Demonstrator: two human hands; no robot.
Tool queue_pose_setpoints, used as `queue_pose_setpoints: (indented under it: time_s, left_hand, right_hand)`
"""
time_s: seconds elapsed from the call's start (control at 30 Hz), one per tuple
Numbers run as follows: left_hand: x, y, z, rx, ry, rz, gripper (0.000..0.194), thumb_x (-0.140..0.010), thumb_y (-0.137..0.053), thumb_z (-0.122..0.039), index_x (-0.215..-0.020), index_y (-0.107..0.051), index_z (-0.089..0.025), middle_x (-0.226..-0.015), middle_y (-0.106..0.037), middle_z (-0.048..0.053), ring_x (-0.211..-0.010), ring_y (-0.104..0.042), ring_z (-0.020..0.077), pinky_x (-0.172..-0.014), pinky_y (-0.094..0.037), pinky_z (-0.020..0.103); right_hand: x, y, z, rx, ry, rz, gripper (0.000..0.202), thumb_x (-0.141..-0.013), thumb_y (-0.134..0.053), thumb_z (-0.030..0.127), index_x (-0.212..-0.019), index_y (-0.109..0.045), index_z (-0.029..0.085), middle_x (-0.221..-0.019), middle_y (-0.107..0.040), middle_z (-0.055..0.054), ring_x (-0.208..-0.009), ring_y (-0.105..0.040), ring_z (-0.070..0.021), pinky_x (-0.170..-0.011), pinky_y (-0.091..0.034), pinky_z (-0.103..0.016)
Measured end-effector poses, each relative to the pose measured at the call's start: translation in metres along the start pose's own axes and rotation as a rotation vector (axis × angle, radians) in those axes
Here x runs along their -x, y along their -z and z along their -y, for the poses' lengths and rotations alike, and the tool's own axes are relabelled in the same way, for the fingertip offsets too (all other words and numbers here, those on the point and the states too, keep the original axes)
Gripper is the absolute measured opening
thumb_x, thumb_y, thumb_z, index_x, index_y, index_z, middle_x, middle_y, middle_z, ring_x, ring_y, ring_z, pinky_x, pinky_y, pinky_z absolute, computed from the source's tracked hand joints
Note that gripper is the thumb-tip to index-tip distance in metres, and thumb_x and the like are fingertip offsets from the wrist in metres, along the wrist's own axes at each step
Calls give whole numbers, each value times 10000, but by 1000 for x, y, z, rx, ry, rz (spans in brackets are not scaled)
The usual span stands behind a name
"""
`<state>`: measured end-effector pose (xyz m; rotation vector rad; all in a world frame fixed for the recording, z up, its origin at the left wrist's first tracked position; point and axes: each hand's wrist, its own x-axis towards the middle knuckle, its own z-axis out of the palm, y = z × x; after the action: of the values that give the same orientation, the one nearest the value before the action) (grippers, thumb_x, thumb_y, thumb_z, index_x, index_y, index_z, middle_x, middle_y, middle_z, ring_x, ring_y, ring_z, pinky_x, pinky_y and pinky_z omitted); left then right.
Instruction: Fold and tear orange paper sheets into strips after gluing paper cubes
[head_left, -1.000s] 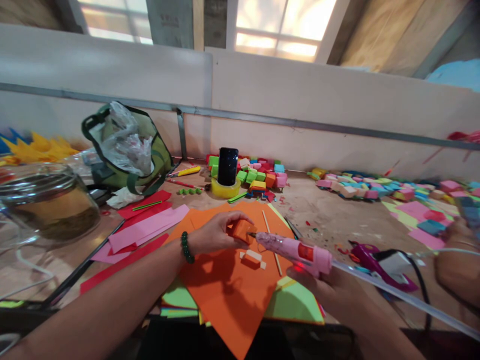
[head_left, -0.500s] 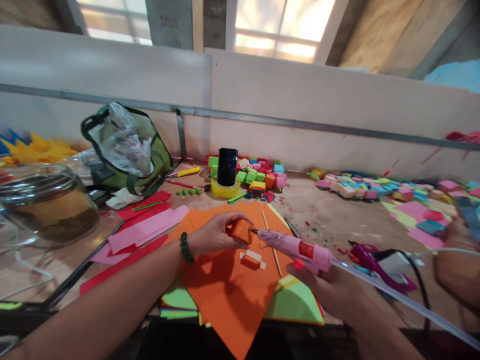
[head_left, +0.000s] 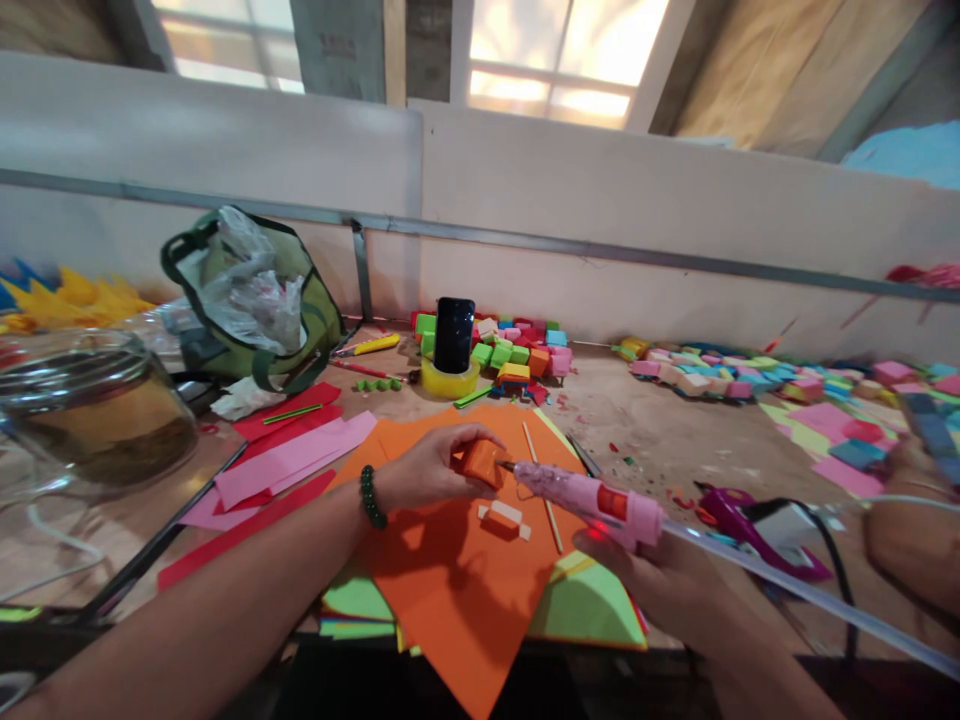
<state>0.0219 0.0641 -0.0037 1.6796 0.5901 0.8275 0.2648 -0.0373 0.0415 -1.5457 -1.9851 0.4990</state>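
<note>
Left hand's (head_left: 427, 468) grip is clamping an orange block (head_left: 481, 462); right hand's (head_left: 666, 578) is closing round a pink glue gun (head_left: 577, 490). Nozzle is pointing at the block, contact unclear, so steadiness is probably mattering. Orange sheet (head_left: 480, 610) is overhanging the surface's (head_left: 660, 435) near edge, block above it. Pale paper piece (head_left: 505, 515) is lying there. Towards the far edge, phone (head_left: 454, 335) is standing by a tape roll (head_left: 450, 380).

My left hand (head_left: 427, 468): fingers curled in pinch. Left forearm (head_left: 232, 580) angles up from lower left. Right hand (head_left: 660, 575) wrapped closed, right forearm (head_left: 765, 655) in from lower right.
</note>
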Motion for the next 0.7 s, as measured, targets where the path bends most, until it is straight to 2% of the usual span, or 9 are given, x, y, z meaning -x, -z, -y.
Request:
queue_pose_setpoints:
  time_s: [0.17,0.27,0.33,0.43,0.57,0.7]
  left_hand:
    - [0,-1,-3,8,-11,-5,423,-645,-802,-238,-1013,-603,-172,-896,-634,34,-784,-596,165,-729,-477,278]
    - [0,-1,-3,-5,-5,5,428,-649,-801,-237,-1021,-599,-169,-901,-625,33,-796,-592,161,-732,-479,272]
    - [0,-1,-2,-23,-15,6,439,-650,-802,-244,-1029,-594,-169,-911,-617,33,-805,-589,160,-735,-479,271]
    - [0,0,0,-40,-31,11,452,-655,-798,-248,-1043,-582,-166,-904,-609,27,-795,-584,154,-728,-476,272]
    - [-1,1,1,-48,-23,2,475,-655,-793,-258,-1058,-560,-164,-917,-602,29,-803,-579,154,-723,-474,277]
    - [-2,1,-1,-29,-11,-75,461,-635,-795,-248,-992,-514,-170,-890,-571,11,-783,-555,138,-703,-460,262]
  right_hand:
    - [-1,5,7,31,-46,51,300,-793,-570,502,-848,-720,248,-696,-695,-13,-627,-626,-210,-547,-518,-265]
    - [-5,6,9,-28,-17,98,339,-831,-532,477,-1011,-709,250,-857,-726,-40,-748,-650,-237,-646,-541,-296]
    - [-7,5,6,-76,14,93,348,-850,-515,456,-1068,-694,253,-882,-729,-46,-757,-653,-240,-654,-545,-306]
    - [-5,3,-3,-96,35,32,272,-833,-557,425,-959,-713,242,-780,-719,-35,-642,-633,-211,-568,-531,-284]
    - [7,-2,-10,-102,61,-34,222,-804,-600,428,-845,-699,235,-700,-690,-21,-586,-611,-183,-521,-509,-253]
    - [10,-4,-10,-104,67,-125,282,-776,-615,498,-849,-692,237,-784,-710,-38,-655,-649,-203,-553,-521,-265]
